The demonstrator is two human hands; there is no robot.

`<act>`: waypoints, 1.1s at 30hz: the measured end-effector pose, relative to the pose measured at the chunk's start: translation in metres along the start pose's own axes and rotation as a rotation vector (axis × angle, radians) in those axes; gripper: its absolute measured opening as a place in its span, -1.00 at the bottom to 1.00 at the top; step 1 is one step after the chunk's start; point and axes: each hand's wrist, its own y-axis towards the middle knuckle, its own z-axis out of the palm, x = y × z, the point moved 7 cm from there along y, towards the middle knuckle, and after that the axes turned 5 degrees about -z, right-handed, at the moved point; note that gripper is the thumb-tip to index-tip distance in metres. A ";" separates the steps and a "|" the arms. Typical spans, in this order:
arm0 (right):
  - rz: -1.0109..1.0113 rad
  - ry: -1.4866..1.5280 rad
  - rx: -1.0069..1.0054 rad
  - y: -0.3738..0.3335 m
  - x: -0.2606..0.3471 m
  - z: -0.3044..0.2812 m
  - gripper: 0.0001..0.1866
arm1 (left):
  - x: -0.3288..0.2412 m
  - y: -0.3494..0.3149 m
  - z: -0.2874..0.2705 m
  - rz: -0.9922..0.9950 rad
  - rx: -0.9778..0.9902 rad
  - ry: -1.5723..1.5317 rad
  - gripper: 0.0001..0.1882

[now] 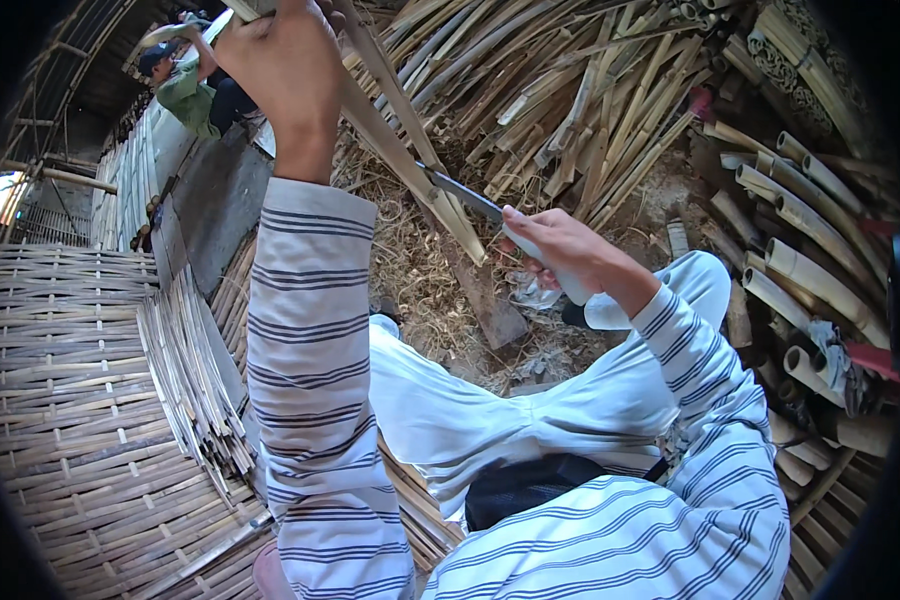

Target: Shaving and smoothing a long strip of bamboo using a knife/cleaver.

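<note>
My left hand is raised at the top edge and closed around split bamboo; its fingertips are partly cut off by the frame. From beside it, a long split bamboo strip slants down toward the middle, its pale cut end just left of my right hand. My right hand grips a knife by its pale handle, thumb along the top. The dark blade points up and left, and its tip meets or overlaps the strip; I cannot tell how deep it sits.
Bamboo shavings cover the ground around a flat wooden piece. Split bamboo is heaped ahead, and cut bamboo tubes are stacked at right. A woven bamboo panel lies at left. Another person works at the far left.
</note>
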 end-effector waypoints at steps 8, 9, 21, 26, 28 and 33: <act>-0.473 -0.737 -0.360 0.001 0.008 -0.017 -0.49 | 0.016 0.010 0.008 -0.058 0.055 -0.187 -0.75; -0.468 -0.713 -0.363 0.002 0.002 -0.015 -0.48 | 0.018 0.010 0.010 -0.061 0.063 -0.189 -0.75; -0.443 -0.747 -0.297 0.000 0.016 -0.005 -0.49 | 0.016 0.016 0.004 0.017 0.054 -0.185 -0.76; -0.449 -0.768 -0.342 0.019 -0.004 -0.004 -0.50 | 0.019 0.022 -0.002 -0.013 0.046 -0.079 -0.73; -0.409 -0.581 -0.224 0.024 -0.018 0.000 -0.49 | 0.015 0.017 -0.002 -0.004 0.027 -0.070 -0.72; -0.402 -0.802 -0.343 0.010 -0.016 -0.002 -0.54 | 0.011 0.014 -0.003 0.015 0.060 -0.095 -0.76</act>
